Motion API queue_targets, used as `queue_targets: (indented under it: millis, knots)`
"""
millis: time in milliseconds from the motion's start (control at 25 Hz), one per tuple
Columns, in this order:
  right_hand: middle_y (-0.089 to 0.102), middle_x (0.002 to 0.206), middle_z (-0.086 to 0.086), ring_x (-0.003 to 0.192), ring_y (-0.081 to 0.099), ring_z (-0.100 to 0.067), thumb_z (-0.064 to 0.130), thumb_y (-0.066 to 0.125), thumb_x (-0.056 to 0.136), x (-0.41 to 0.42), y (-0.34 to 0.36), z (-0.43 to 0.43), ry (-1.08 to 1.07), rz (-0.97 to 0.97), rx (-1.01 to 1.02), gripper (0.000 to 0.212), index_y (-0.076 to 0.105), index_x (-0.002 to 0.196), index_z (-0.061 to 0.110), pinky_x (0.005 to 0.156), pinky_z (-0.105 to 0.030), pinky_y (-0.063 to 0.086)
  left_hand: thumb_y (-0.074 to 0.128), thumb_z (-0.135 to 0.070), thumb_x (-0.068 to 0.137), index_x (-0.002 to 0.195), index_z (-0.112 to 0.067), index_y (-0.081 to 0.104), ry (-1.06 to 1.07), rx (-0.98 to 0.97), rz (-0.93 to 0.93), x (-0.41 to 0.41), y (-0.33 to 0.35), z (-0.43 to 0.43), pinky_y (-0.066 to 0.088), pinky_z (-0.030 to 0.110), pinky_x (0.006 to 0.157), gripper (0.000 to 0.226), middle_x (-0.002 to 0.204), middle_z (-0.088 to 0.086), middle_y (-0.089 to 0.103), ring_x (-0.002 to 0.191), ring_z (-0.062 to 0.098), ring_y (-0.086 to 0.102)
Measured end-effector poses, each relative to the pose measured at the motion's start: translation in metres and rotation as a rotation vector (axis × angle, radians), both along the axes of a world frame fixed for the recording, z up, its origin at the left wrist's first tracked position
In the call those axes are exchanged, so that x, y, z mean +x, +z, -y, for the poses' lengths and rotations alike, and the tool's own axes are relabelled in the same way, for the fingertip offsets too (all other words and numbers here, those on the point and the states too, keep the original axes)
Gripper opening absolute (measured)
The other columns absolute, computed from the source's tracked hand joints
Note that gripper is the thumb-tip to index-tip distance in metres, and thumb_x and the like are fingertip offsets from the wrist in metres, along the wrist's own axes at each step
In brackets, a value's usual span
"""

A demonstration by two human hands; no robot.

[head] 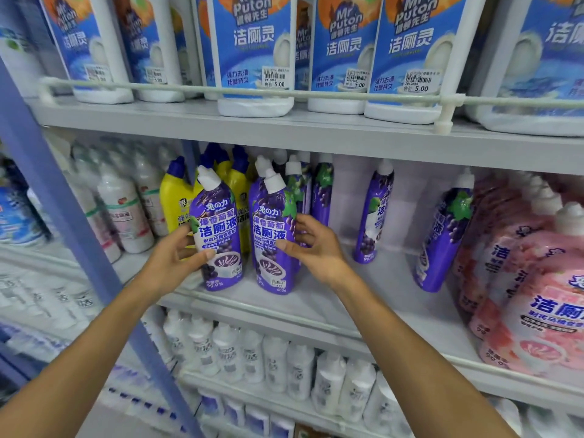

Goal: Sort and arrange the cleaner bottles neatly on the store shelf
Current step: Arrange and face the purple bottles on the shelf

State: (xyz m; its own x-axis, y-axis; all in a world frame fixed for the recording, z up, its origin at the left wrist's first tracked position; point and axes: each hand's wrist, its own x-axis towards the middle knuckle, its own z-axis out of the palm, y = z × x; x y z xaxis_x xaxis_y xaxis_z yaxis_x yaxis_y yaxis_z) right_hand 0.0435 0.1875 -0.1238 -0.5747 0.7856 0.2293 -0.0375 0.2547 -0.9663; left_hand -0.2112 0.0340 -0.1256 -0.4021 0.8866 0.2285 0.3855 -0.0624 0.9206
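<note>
Two purple grape-label cleaner bottles stand side by side at the front of the middle shelf (331,298). My left hand (177,257) grips the left purple bottle (218,229) from its left side, thumb across the label. My right hand (313,245) holds the right purple bottle (271,235) along its right side, fingers curled round its edge. More purple bottles (319,191) stand behind them. Two further purple bottles (374,213) (442,238) stand apart to the right.
Yellow bottles with blue caps (173,197) stand behind the left purple bottle. Pink bottles (534,279) crowd the shelf's right end. White bottles (126,210) fill its left. Large blue-labelled white bottles (252,52) line the upper shelf behind a rail. A blue upright post (63,197) stands at left.
</note>
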Motion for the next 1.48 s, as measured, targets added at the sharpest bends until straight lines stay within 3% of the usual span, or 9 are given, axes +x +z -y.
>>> queue_targets:
  millis: [200,320,600,880,1000,1080,1200,1360,1480]
  knots:
    - [0.068,0.127,0.003,0.117,0.066,-0.018,0.02,0.087,0.08,0.029,0.011,-0.001,-0.046,0.046,0.093,0.066,0.058,0.139,0.016,0.093,-0.031,0.059,0.077,-0.014,0.085,0.125,-0.008,0.06,0.154,0.096,-0.024,0.016,0.012,0.007,0.058,0.045,0.088,0.044,0.115,0.014,0.071,0.107,0.039,0.068]
    - [0.065,0.134,0.0,0.12,0.064,-0.016,0.014,0.087,0.079,0.077,0.022,-0.005,-0.141,0.035,0.164,0.069,0.057,0.141,0.014,0.09,-0.023,0.058,0.083,-0.029,0.082,0.125,-0.015,0.061,0.261,0.17,-0.221,0.035,0.035,0.011,0.054,0.031,0.082,0.051,0.115,0.005,0.069,0.104,0.027,0.068]
    - [0.064,0.136,0.012,0.122,0.061,0.0,0.04,0.085,0.072,0.185,0.037,0.009,-0.277,0.178,0.313,0.08,0.055,0.144,0.023,0.1,-0.027,0.055,0.085,-0.035,0.078,0.138,-0.022,0.049,0.343,0.245,-0.632,0.053,0.067,0.009,0.052,0.046,0.096,0.072,0.132,0.003,0.06,0.116,0.024,0.061]
    - [0.068,0.13,0.008,0.119,0.065,-0.005,0.041,0.085,0.071,0.171,0.021,0.011,-0.238,0.185,0.296,0.074,0.057,0.139,0.027,0.089,-0.016,0.054,0.078,-0.012,0.085,0.141,-0.018,0.049,0.363,0.259,-0.449,0.039,0.029,-0.019,0.055,0.038,0.09,0.064,0.124,-0.001,0.064,0.105,0.016,0.064]
    - [0.066,0.131,0.01,0.115,0.066,-0.003,0.041,0.086,0.072,0.133,0.014,0.009,-0.176,0.184,0.248,0.076,0.057,0.139,0.023,0.087,-0.017,0.055,0.076,-0.011,0.088,0.131,-0.042,0.045,0.249,0.275,-0.34,0.038,0.03,-0.018,0.053,0.01,0.074,0.061,0.114,-0.021,0.06,0.094,-0.009,0.061]
    - [0.066,0.129,0.009,0.113,0.066,-0.004,0.036,0.088,0.075,0.104,0.009,0.008,-0.125,0.197,0.233,0.073,0.057,0.139,0.023,0.085,-0.018,0.055,0.075,-0.01,0.089,0.129,-0.047,0.042,0.204,0.264,-0.388,0.033,0.032,-0.017,0.049,0.002,0.069,0.064,0.118,-0.011,0.063,0.097,0.0,0.062]
    - [0.064,0.131,0.004,0.113,0.066,-0.011,0.032,0.089,0.077,0.061,0.007,0.008,-0.067,0.215,0.208,0.077,0.053,0.145,0.022,0.089,-0.026,0.058,0.074,-0.009,0.09,0.135,-0.039,0.046,0.154,0.243,-0.355,0.023,0.034,-0.018,0.05,0.005,0.07,0.061,0.123,-0.003,0.064,0.098,0.013,0.064]
    - [0.065,0.114,0.005,0.103,0.067,-0.016,0.022,0.088,0.079,0.014,0.006,0.013,-0.069,0.164,0.158,0.07,0.053,0.138,0.015,0.087,-0.031,0.06,0.076,-0.007,0.088,0.134,-0.034,0.049,0.128,0.224,-0.29,0.019,0.033,-0.019,0.053,0.012,0.075,0.06,0.117,-0.009,0.065,0.101,0.006,0.064]
    - [0.065,0.101,0.006,0.091,0.067,-0.015,0.015,0.085,0.082,0.005,0.007,0.013,-0.133,0.132,0.168,0.057,0.056,0.13,0.01,0.076,-0.021,0.059,0.077,-0.008,0.087,0.131,-0.017,0.053,0.155,0.139,-0.262,0.012,0.028,-0.023,0.058,0.025,0.076,0.051,0.11,0.01,0.066,0.094,0.019,0.067]
